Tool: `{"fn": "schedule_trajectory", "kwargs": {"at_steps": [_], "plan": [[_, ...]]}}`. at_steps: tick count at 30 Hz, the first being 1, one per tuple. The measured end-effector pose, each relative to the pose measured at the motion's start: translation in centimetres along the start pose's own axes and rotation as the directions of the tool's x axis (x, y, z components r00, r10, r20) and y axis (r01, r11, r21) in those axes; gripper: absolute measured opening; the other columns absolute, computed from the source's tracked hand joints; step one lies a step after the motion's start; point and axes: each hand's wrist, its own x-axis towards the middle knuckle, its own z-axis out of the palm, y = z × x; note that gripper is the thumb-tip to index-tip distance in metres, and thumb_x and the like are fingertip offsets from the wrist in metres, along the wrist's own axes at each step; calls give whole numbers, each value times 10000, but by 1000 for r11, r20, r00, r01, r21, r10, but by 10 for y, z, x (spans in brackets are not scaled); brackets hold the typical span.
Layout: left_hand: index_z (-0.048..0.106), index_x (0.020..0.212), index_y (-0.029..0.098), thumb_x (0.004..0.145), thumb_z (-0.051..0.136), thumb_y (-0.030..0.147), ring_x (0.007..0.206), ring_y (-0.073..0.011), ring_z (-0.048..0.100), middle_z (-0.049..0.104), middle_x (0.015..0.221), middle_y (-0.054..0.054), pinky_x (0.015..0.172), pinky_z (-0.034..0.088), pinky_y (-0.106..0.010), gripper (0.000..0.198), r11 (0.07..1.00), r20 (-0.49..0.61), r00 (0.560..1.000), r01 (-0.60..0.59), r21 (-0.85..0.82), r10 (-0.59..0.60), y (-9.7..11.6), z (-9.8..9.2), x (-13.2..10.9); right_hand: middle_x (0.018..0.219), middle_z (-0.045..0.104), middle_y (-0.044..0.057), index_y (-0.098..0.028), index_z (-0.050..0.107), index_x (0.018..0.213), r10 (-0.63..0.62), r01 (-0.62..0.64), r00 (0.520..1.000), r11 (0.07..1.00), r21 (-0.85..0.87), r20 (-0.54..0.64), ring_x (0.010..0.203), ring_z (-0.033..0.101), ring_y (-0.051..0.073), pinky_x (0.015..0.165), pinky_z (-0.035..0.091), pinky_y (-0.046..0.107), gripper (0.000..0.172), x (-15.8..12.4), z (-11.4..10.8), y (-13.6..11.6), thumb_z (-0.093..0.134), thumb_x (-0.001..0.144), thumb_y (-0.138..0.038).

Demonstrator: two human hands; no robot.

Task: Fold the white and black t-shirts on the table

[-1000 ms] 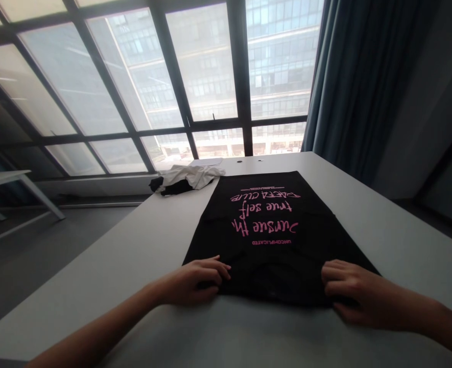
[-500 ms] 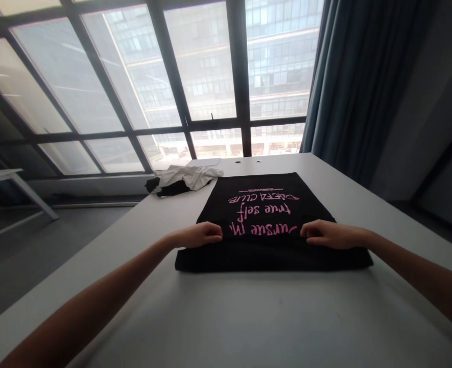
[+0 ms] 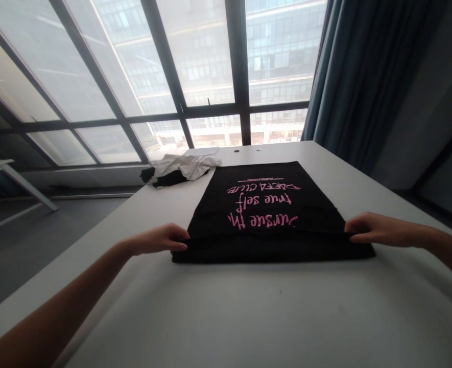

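A black garment, perhaps a T-shirt [image 3: 264, 204], lies flat on the white table [image 3: 226, 317], its pink lettering upside down to me. Along its near side a strip of the cloth is folded over, and the fold partly meets the lowest line of letters. My left hand [image 3: 162, 238] pinches the left edge of this folded strip between thumb and fingers. At the opposite end, my right hand [image 3: 373, 230] pinches the strip's right edge in the same way. The fingertips of both hands are partly hidden by the cloth.
White and black clothes [image 3: 183, 168] lie crumpled at the far left of the table. Two small items, one a dark disc [image 3: 237, 151], are near the far edge. Large windows [image 3: 206, 56] stand behind, with a blue curtain [image 3: 348, 76] at the right.
Both hands have moved outward from the top of the fold to the garment's left and right edges. More of the lowest lettering shows. The view has tilted slightly downward.
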Motion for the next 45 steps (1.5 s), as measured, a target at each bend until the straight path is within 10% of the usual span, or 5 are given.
{"fn": "schedule_trajectory", "kwargs": {"at_steps": [3,13,20,28,45], "plan": [[771,855,208,748,759,547,702,-200,607,679,759,-28,630,488,-260,355,998,105,993,-51,-24,54,6,-11,0,919,736,80,-208,754,963,-52,57,995,997,53,-90,834,651,260,717,500,334,383,-1,-9,-1,660,843,-559],[768,891,150,673,819,556,720,-165,588,703,801,-44,660,473,-255,464,985,-286,955,-122,-126,81,9,-57,75,1020,752,130,-136,762,1022,-41,97,857,992,82,-514,964,649,299,872,474,383,442,65,-73,12,752,770,-499],[785,837,126,590,854,577,646,-154,568,693,731,-57,579,436,-245,519,992,-234,972,-27,-127,-4,-26,-41,127,871,766,81,-161,792,884,64,32,897,977,209,-438,864,659,271,761,494,346,464,122,-53,33,833,618,-539],[781,813,104,522,916,523,661,-150,574,687,709,-53,624,463,-263,529,958,-367,930,-93,-273,-15,-5,-83,152,910,764,86,-187,789,918,67,127,831,943,306,-553,871,674,261,764,530,341,421,142,-103,39,847,652,-509],[753,736,119,468,888,579,553,-114,442,585,581,-7,500,309,-240,550,982,-471,881,-49,-184,-44,-28,-63,188,777,743,82,-127,768,841,152,107,807,912,395,-571,726,665,203,677,538,298,400,185,-83,58,892,603,-423]]}}
